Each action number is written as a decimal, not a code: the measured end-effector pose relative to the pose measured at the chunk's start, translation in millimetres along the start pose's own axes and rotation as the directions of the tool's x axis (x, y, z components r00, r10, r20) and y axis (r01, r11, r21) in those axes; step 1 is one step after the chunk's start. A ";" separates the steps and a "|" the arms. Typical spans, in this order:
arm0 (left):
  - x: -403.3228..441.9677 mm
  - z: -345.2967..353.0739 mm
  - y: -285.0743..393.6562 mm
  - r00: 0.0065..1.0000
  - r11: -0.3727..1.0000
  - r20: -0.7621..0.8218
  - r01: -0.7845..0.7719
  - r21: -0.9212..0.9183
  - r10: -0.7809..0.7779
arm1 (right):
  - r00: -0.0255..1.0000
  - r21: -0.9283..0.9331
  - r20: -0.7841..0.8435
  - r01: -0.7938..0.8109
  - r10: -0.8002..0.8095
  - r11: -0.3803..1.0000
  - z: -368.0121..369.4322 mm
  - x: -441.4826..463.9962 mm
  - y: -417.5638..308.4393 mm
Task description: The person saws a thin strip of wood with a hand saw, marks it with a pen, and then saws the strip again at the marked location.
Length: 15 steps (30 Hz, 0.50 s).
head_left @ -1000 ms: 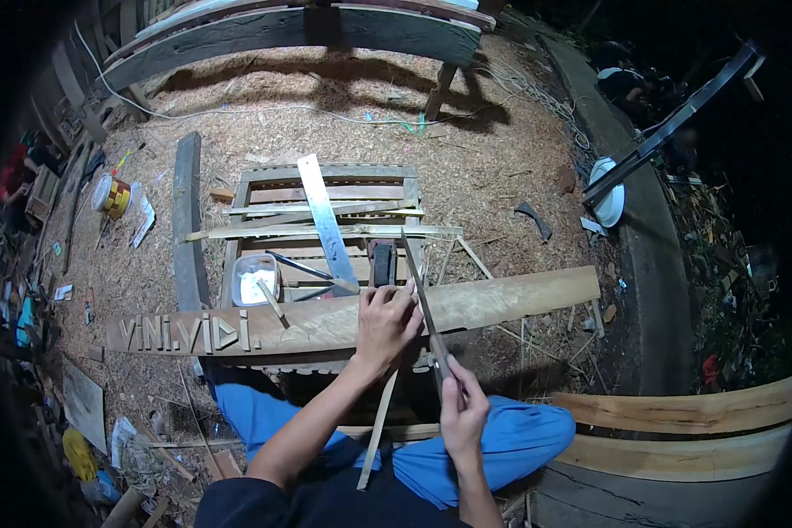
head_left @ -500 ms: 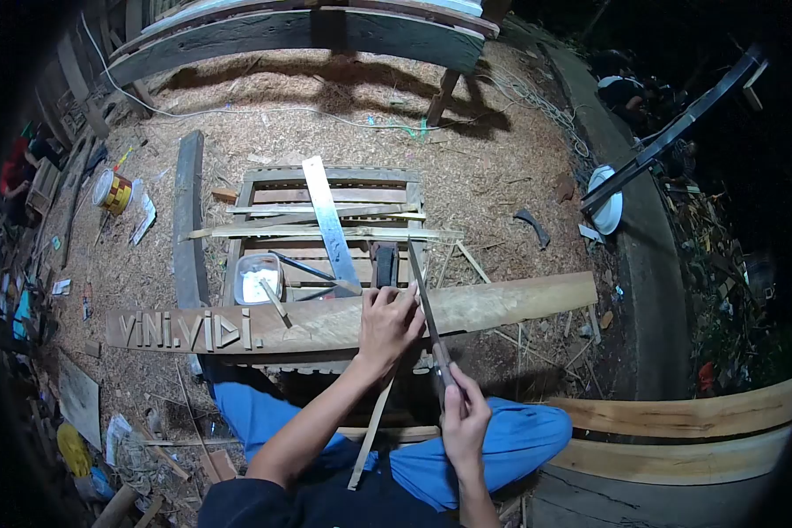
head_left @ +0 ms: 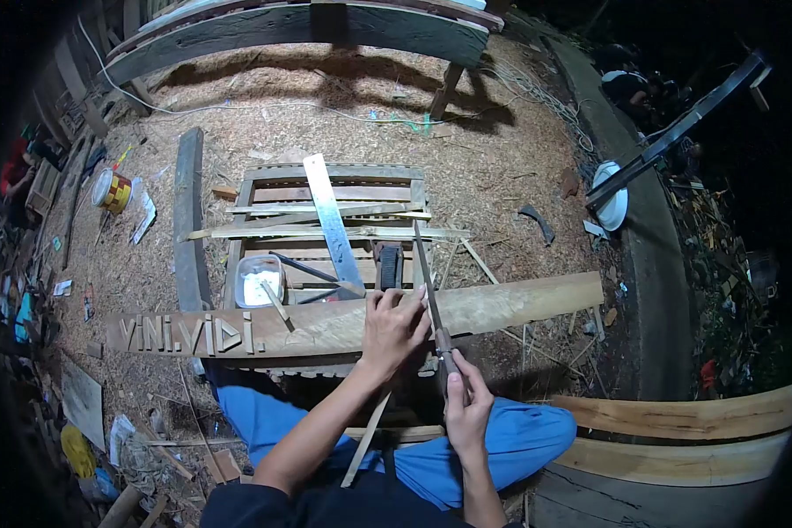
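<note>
My left hand (head_left: 394, 333) is closed on a thin wood strip (head_left: 367, 440), above the middle of a long board (head_left: 510, 305). The strip's lower part slants down toward my lap. My right hand (head_left: 467, 407) grips the handle of a long narrow saw-like blade (head_left: 426, 273). The blade points away from me, its edge beside my left fingertips. Raised wooden letters (head_left: 189, 333) reading "VINI.VIDI." lie at the board's left end. A metal ruler (head_left: 329, 211) rests on the slatted pallet (head_left: 418, 185) beyond.
A clear tub of white material (head_left: 260, 280) with a stick stands on the pallet's left. Thin strips (head_left: 290, 231) cross the slats. A yellow-labelled bucket (head_left: 112, 191) sits at left, curved planks (head_left: 678, 415) at lower right. People (head_left: 629, 88) are at upper right and far left.
The blade and my right hand have shifted slightly right and toward me. My left hand has moved slightly right, still on the strip, whose lower end has swung a little left.
</note>
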<state>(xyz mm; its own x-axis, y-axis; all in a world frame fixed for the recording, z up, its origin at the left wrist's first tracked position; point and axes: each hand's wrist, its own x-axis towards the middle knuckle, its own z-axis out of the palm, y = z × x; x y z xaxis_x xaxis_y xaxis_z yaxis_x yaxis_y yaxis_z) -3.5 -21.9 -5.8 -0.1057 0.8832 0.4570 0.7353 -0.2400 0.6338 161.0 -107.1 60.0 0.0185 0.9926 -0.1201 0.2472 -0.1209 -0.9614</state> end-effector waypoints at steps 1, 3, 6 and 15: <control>-0.2 -0.7 -0.3 1.000 1.000 -0.002 0.001 0.006 -0.001 | 1.000 0.004 -0.013 0.005 -0.004 1.000 1.4 0.0 3.7; -0.5 0.1 0.4 1.000 1.000 -0.030 0.000 0.020 0.000 | 1.000 0.021 -0.026 0.012 -0.011 1.000 7.1 0.1 11.5; -1.7 2.4 -1.1 1.000 1.000 -0.030 0.009 0.028 -0.008 | 0.997 0.042 -0.071 0.021 -0.018 0.999 11.7 -2.2 25.3; -1.4 2.3 -0.5 0.998 1.000 -0.048 0.028 -0.006 -0.028 | 0.958 0.002 -0.153 0.246 -0.243 0.969 -4.9 -11.4 25.9</control>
<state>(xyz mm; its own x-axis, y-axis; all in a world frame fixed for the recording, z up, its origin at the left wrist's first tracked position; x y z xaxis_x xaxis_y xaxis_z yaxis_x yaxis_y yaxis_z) -2.1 -22.1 -8.2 -0.1584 0.8691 0.4685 0.7279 -0.2178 0.6502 171.9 -121.5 37.6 0.1061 0.9820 0.1563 0.2423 0.1270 -0.9619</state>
